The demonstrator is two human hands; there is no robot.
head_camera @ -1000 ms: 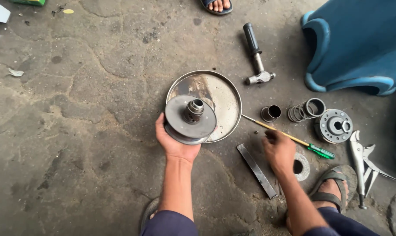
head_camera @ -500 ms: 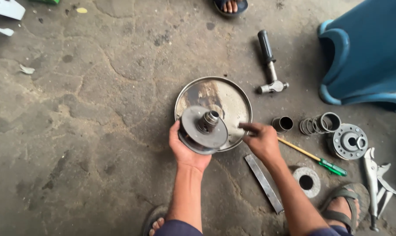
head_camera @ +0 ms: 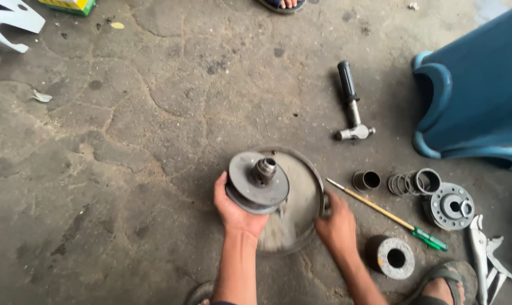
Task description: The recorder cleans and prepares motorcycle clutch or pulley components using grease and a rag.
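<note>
Left hand (head_camera: 237, 212) grips the grey pulley disc (head_camera: 257, 182) by its lower-left rim, fingers clamped round the edge, disc tilted with its centre hub up. Same grip as a second ago.

Right hand (head_camera: 336, 225) is what changed: a second ago it was off to the right near the flat metal bar and the screwdriver; now it's on the right rim of the round metal pan (head_camera: 301, 195), fingers curled over the edge and closed on it. The pan looks blurred along its lower part, so it's likely being tipped or moved under the disc. The flat bar isn't visible now; can't tell whether it's hidden or out of frame.

Pan and disc sit on the cracked concrete floor (head_camera: 126, 141), centre of view, disc overlapping the pan's left half.

Judgement: both hands are now committed to the pan and disc pair, so the work has shifted from the loose tools to separating or repositioning these two.

Around: hammer (head_camera: 351, 104) above right, short metal sleeve (head_camera: 366, 181) and spring (head_camera: 414, 182) just right of the pan, yellow-shaft screwdriver (head_camera: 391, 216) with green handle, flanged hub plate (head_camera: 451, 206), thick grey ring (head_camera: 392, 257), pliers (head_camera: 484, 254), blue plastic stool (head_camera: 476, 96).
</note>
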